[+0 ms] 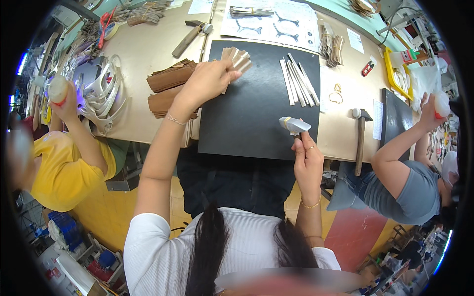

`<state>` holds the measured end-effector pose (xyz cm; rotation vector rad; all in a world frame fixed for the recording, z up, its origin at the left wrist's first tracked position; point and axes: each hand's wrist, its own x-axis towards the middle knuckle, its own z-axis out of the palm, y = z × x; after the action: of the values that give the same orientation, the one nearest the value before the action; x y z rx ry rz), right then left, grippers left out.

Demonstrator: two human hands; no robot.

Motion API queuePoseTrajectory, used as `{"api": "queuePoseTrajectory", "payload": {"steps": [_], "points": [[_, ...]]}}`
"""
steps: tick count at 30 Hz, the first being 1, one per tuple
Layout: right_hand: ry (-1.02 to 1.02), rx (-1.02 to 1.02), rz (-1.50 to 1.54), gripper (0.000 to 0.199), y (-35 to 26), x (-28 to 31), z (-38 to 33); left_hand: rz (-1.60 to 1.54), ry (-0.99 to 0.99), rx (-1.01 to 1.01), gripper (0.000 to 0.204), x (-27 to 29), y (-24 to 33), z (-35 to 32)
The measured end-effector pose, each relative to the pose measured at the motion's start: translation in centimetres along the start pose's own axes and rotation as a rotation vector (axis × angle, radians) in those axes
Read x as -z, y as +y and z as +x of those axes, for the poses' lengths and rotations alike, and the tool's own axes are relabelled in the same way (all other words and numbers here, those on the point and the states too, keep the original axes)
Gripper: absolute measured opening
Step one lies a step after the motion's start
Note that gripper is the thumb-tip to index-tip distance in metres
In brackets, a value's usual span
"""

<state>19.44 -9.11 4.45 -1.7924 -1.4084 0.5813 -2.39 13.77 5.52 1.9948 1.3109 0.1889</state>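
Observation:
Over the far left part of a black mat (247, 118), my left hand (210, 79) is closed on a fanned bundle of beige strips (238, 58). My right hand (309, 158), by the mat's near right edge, grips the short dark handle of a tool with a flat silvery-white head (295, 124) and a yellowish band; its exact kind is unclear. Several loose white strips (299, 81) lie on the mat's right side. Beside my left forearm, two stacks of brown strips (170, 76) rest on the table, partly covered by the arm.
Hammers lie at the far left (191, 38) and right (362, 138). Rubber bands (335, 93), red snips (367, 68) and a yellow tray (399, 74) are to the right. A printed sheet (296, 22) lies beyond the mat. People work on both sides, each holding a bottle.

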Motion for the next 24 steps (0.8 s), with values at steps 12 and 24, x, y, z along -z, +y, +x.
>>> {"api": "queuePoseTrajectory", "payload": {"steps": [12,24], "points": [[-0.013,-0.023,-0.029,0.037,-0.1,0.1,-0.1,-0.075,-0.130,-0.373,0.025,-2.3,1.0,-4.1],[-0.003,0.044,-0.215,0.042,1.1,-1.5,0.5,0.036,0.326,-0.381,0.023,-12.2,2.2,-6.3]]}}
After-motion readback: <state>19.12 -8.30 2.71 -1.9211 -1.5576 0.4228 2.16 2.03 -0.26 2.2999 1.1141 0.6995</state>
